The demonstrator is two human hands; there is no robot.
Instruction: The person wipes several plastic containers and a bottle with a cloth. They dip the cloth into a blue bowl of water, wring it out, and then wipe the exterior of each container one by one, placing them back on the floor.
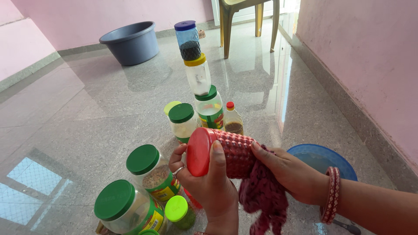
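Note:
My left hand (208, 182) grips a red bumpy-walled jar (235, 152) by its red lid end, held on its side in front of me. My right hand (289, 172) presses a dark red crocheted cloth (263, 198) against the jar's body. Just behind the jar rises a stack of three jars: a green-lidded one (210, 109) at the bottom, a yellow-lidded one (198, 76) in the middle, a blue-lidded one (188, 40) on top.
Green-lidded jars (152, 167) stand at my lower left on the polished floor, with another (182, 119) and a small red-capped bottle (233, 118) beside the stack. A blue bowl (324, 159) lies right, a grey tub (130, 42) far left, chair legs (250, 21) behind.

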